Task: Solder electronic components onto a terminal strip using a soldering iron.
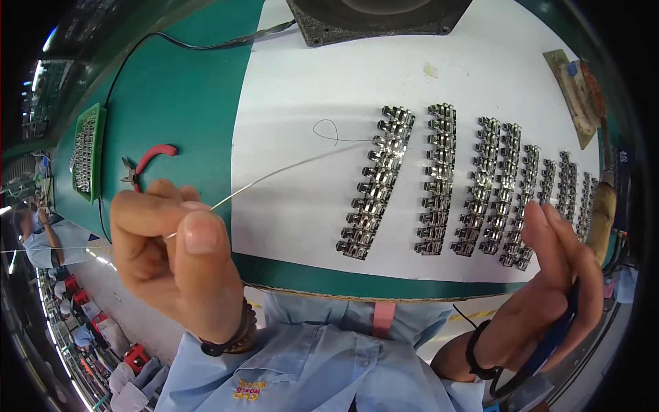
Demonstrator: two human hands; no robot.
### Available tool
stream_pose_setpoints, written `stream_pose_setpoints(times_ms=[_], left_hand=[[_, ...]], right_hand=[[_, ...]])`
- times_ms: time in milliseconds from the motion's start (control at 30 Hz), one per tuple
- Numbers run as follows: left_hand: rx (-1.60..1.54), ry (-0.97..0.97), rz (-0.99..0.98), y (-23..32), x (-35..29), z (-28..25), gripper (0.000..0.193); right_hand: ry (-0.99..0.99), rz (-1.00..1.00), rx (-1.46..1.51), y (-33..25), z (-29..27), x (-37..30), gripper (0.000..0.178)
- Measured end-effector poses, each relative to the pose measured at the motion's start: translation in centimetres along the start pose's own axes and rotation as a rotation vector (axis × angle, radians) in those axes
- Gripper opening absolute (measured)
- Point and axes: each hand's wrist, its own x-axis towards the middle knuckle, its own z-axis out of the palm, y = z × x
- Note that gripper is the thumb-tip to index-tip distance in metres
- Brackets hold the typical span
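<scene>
My left hand (182, 254), on the left by the table's front edge, pinches a thin silvery wire (274, 172) between thumb and forefinger. The wire stretches right toward the nearest row of shiny metal clip-like parts (374, 182); whether it touches them I cannot tell. Beside that row a thin dark loop of wire (326, 130) lies over the white sheet. Low on the right, my right hand (559, 288) has its fingers raised near the farther metal rows (525, 206). A dark blue strip-like object (552, 336) is tucked in its curled lower fingers, mostly hidden.
Several metal rows stand on the white sheet (288, 89). Red-handled cutters (154, 158) and a green tray (97, 158) of metal parts lie left. A black square-framed device (381, 17) sits at the back. A wooden handle (603, 213) and flat board (573, 103) are far right.
</scene>
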Motion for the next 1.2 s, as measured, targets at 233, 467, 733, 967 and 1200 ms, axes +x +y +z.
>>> stream_pose_setpoints(times_ms=[233,467,733,967,1200], left_hand=[[0.147,0.049,0.062,0.0,-0.5,0.9,0.018],[0.135,0.109,0.098,0.1,-0.5,1.5,0.024],[0.118,0.163,0.094,-0.1,-0.5,2.2,0.029],[0.136,0.169,0.101,0.0,-0.7,2.6,0.031],[0.124,0.202,0.154,-0.5,-0.7,2.6,0.031]], right_hand=[[0.471,0.133,0.293,0.3,1.4,-0.5,0.066],[0.170,-0.008,0.450,1.7,0.7,-0.1,0.044],[0.325,0.161,0.365,0.0,2.2,0.0,0.040],[0.112,0.088,0.444,0.9,0.7,0.2,0.037],[0.045,0.128,0.570,0.5,1.1,0.7,0.035]])
